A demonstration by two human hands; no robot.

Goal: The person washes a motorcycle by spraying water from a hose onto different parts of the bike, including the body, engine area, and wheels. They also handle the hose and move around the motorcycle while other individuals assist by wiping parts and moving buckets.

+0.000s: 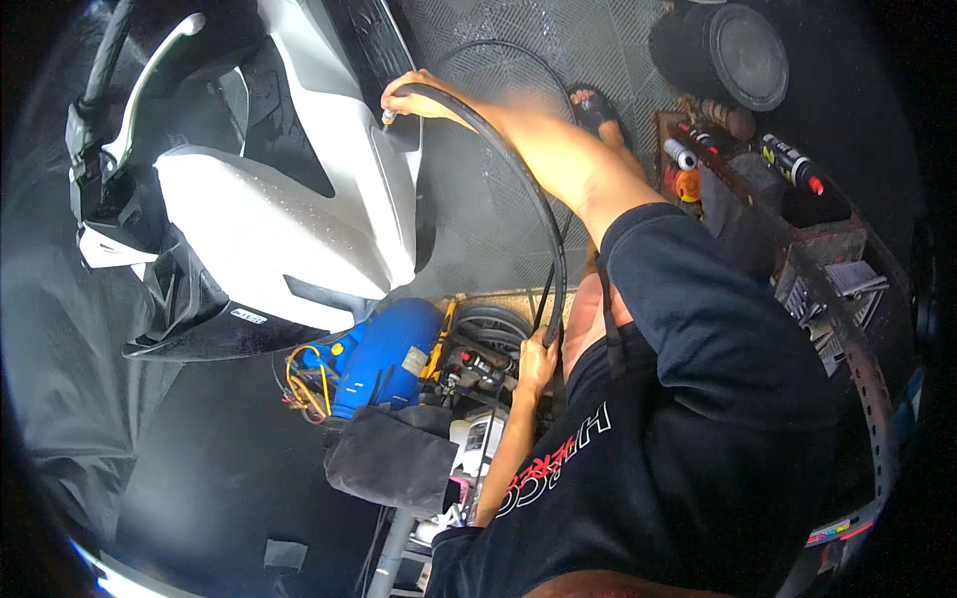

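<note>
My right hand (pixel 416 94) is closed round the end of a thick black hose (pixel 516 161), where a small metal nozzle (pixel 388 116) points at the white body panel (pixel 359 157) of a motor scooter. Pale mist hangs about the panel. The hose arcs down to my left hand (pixel 537 362), which grips it near my waist. Water drops dot the scooter's white front panel (pixel 262 217). Its brake lever (pixel 138 97) stands at the upper left. The fingers of my right hand partly hide the nozzle.
Below the scooter lies a blue tank (pixel 396 351), near coiled hose (pixel 493 321) and a dark cloth (pixel 396 456). To the right, a metal rack (pixel 815 269) holds spray cans (pixel 792 163) and boxes. A round black container (pixel 748 56) stands at the upper right. A thin hose (pixel 516 46) loops over the wet floor.
</note>
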